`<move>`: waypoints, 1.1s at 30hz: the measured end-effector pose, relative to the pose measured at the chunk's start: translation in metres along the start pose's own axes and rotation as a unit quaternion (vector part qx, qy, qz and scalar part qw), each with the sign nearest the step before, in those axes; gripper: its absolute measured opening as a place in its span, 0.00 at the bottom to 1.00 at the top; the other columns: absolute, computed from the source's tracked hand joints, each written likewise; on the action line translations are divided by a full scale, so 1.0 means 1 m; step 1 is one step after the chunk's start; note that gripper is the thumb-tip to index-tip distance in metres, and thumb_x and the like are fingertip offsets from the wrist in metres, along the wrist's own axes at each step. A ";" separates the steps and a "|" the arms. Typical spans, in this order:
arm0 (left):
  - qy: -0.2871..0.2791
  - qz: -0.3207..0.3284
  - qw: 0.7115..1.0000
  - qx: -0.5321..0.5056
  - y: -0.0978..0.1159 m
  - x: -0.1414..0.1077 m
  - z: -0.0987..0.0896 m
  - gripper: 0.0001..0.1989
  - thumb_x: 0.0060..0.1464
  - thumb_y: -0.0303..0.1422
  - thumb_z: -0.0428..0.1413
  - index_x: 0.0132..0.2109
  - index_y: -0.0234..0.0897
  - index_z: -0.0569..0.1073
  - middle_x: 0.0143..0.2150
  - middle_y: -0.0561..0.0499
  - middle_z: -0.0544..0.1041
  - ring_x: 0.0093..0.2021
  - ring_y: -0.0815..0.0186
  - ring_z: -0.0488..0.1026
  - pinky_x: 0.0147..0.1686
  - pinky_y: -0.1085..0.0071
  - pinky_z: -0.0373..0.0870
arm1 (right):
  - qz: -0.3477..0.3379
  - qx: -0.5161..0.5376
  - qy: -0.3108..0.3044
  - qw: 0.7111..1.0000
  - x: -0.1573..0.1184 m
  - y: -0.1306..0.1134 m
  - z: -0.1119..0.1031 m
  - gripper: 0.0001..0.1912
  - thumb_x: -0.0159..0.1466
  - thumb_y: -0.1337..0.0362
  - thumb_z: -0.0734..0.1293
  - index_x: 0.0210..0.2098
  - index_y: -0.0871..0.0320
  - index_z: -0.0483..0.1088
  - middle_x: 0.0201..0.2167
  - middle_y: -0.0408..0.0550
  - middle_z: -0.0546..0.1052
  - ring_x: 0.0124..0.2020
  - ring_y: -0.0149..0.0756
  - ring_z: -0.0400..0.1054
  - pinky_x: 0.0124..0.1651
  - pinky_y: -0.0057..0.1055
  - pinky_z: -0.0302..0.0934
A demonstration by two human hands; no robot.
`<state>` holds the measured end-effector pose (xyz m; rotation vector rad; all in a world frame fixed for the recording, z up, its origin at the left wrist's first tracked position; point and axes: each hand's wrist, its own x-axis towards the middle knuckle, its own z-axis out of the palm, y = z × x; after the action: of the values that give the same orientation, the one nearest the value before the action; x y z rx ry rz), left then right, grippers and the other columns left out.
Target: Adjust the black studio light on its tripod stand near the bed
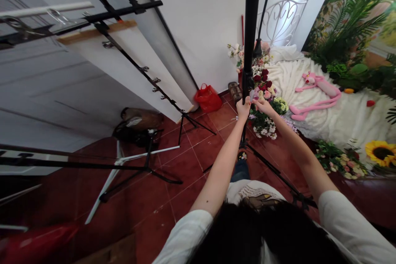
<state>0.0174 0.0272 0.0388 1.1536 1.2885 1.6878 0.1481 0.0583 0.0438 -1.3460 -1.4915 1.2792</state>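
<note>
A tall black tripod stand [253,16] rises upright in front of me, its legs spread on the floor. My left hand [243,108] is closed around its pole, just below a black collar [247,77]. Beside it, on the pole's right, my right hand [262,105] is closed with fingertips pinched close to the pole. What lies between those fingertips is too small to make out. A black cable with a dark socket-like end [257,48] hangs along the pole. Behind the right hand are bunches of artificial flowers [265,84].
Left, a black stand [133,64] with clips carries white backdrop sheets [154,74]. More stand legs [148,169] spread over the red tiles. A red bag [208,98] sits by the wall. Right, a white fluffy cover [328,119] bears a pink plush toy [324,90]; a sunflower [382,152] is nearer.
</note>
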 end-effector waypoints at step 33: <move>0.068 0.014 0.997 0.016 -0.008 -0.006 0.003 0.11 0.53 0.39 0.59 0.31 0.34 0.74 0.27 0.50 0.76 0.32 0.63 0.72 0.33 0.72 0.65 | -0.241 -0.031 0.121 0.963 -0.027 -0.111 0.077 0.32 0.59 0.37 0.66 0.50 0.55 0.68 0.38 0.50 0.77 0.42 0.41 0.75 0.51 0.42 0.70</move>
<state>0.0229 0.0245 0.0304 1.0955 1.3936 1.7972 0.0522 0.0227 0.1362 -1.0433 -1.5670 0.7375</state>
